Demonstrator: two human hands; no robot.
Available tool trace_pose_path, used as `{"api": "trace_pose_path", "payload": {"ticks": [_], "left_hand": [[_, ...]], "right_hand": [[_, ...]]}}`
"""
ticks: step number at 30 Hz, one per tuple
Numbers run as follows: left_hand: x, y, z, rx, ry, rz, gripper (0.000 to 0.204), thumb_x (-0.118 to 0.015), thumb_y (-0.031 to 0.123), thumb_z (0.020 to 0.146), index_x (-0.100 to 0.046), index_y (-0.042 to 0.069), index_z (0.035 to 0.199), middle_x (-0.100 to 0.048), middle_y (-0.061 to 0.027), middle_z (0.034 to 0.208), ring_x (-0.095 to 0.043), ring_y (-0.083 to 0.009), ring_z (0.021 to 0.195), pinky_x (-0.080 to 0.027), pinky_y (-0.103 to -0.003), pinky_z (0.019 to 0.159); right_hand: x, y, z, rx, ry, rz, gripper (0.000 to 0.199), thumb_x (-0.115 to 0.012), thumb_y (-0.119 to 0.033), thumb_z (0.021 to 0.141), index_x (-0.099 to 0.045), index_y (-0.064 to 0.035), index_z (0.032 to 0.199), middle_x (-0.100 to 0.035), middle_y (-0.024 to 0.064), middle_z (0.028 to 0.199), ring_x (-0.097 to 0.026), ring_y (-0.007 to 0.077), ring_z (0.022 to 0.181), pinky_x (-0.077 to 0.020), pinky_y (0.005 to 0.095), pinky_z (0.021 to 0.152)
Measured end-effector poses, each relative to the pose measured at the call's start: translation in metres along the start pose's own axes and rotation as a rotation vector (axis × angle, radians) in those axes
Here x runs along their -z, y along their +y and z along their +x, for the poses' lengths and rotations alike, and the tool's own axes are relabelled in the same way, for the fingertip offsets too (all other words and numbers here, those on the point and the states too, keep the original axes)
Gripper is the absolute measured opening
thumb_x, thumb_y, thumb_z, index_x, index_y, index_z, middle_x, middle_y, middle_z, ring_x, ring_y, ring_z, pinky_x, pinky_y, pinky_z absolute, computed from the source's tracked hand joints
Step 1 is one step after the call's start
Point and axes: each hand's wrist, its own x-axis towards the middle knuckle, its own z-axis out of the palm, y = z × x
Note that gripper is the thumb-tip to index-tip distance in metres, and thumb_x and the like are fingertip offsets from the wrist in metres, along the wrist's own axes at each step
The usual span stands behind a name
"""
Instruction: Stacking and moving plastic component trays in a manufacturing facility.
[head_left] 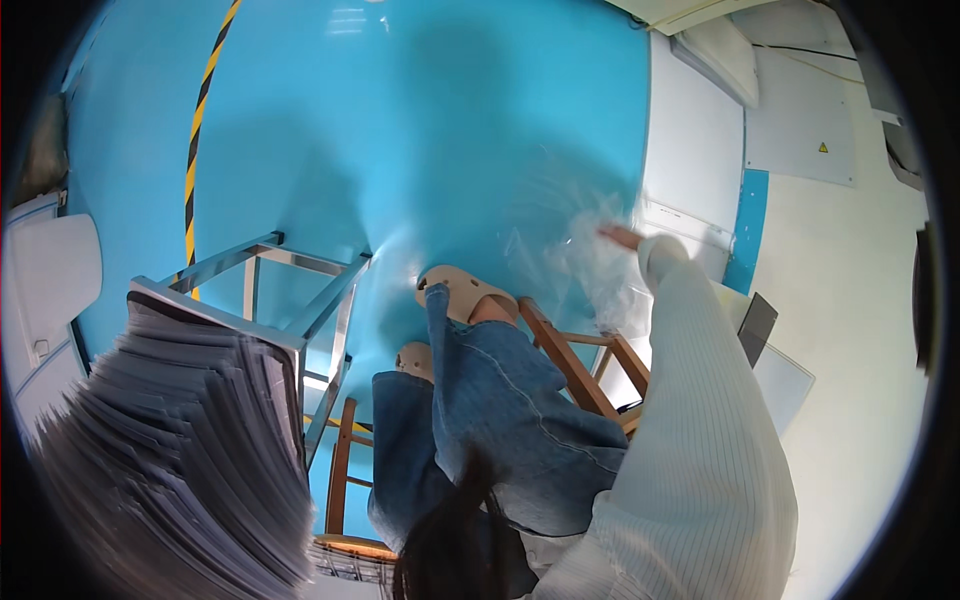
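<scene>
Reaching out to the far right, the right hand (622,237) touches a clear plastic bag (585,255), though blur hides how far its fingers are open or whether they grip it. The bag is thin, see-through and crinkled, smeared by motion, hanging above the blue floor (400,120) just beyond a wooden chair (575,365) and the knees. The left hand is out of view; a tall stack of sheets (180,440) sits near left on a metal rack (300,290).
</scene>
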Motion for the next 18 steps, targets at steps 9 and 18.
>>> {"api": "trace_pose_path", "payload": {"ticks": [9, 18], "left_hand": [[0.053, 0.012, -0.013, 0.013, 0.065, 0.226, 0.116, -0.07, 0.052, 0.068, 0.007, 0.009, 0.143, -0.04, -0.0305, 0.125, -0.059, -0.0428, 0.09, -0.049, -0.047, 0.077], [0.097, 0.038, -0.054, 0.017, 0.103, 0.354, 0.116, -0.07, 0.052, 0.067, 0.007, 0.008, 0.143, -0.041, -0.0303, 0.123, -0.059, -0.0431, 0.089, -0.049, -0.047, 0.077]], "right_hand": [[-0.205, -0.144, -0.046, -0.384, -0.035, 0.262, 0.111, -0.074, -0.053, 0.063, -0.013, -0.0035, 0.142, -0.026, 0.0256, 0.141, -0.03, 0.0422, 0.127, -0.0298, 0.045, 0.104], [-0.042, -0.174, -0.019, 0.1, 0.415, 1.148, 0.053, -0.063, -0.006, 0.074, -0.048, -0.0054, 0.124, -0.063, 0.0099, 0.098, -0.061, 0.0175, 0.084, -0.0514, 0.0334, 0.069]]}}
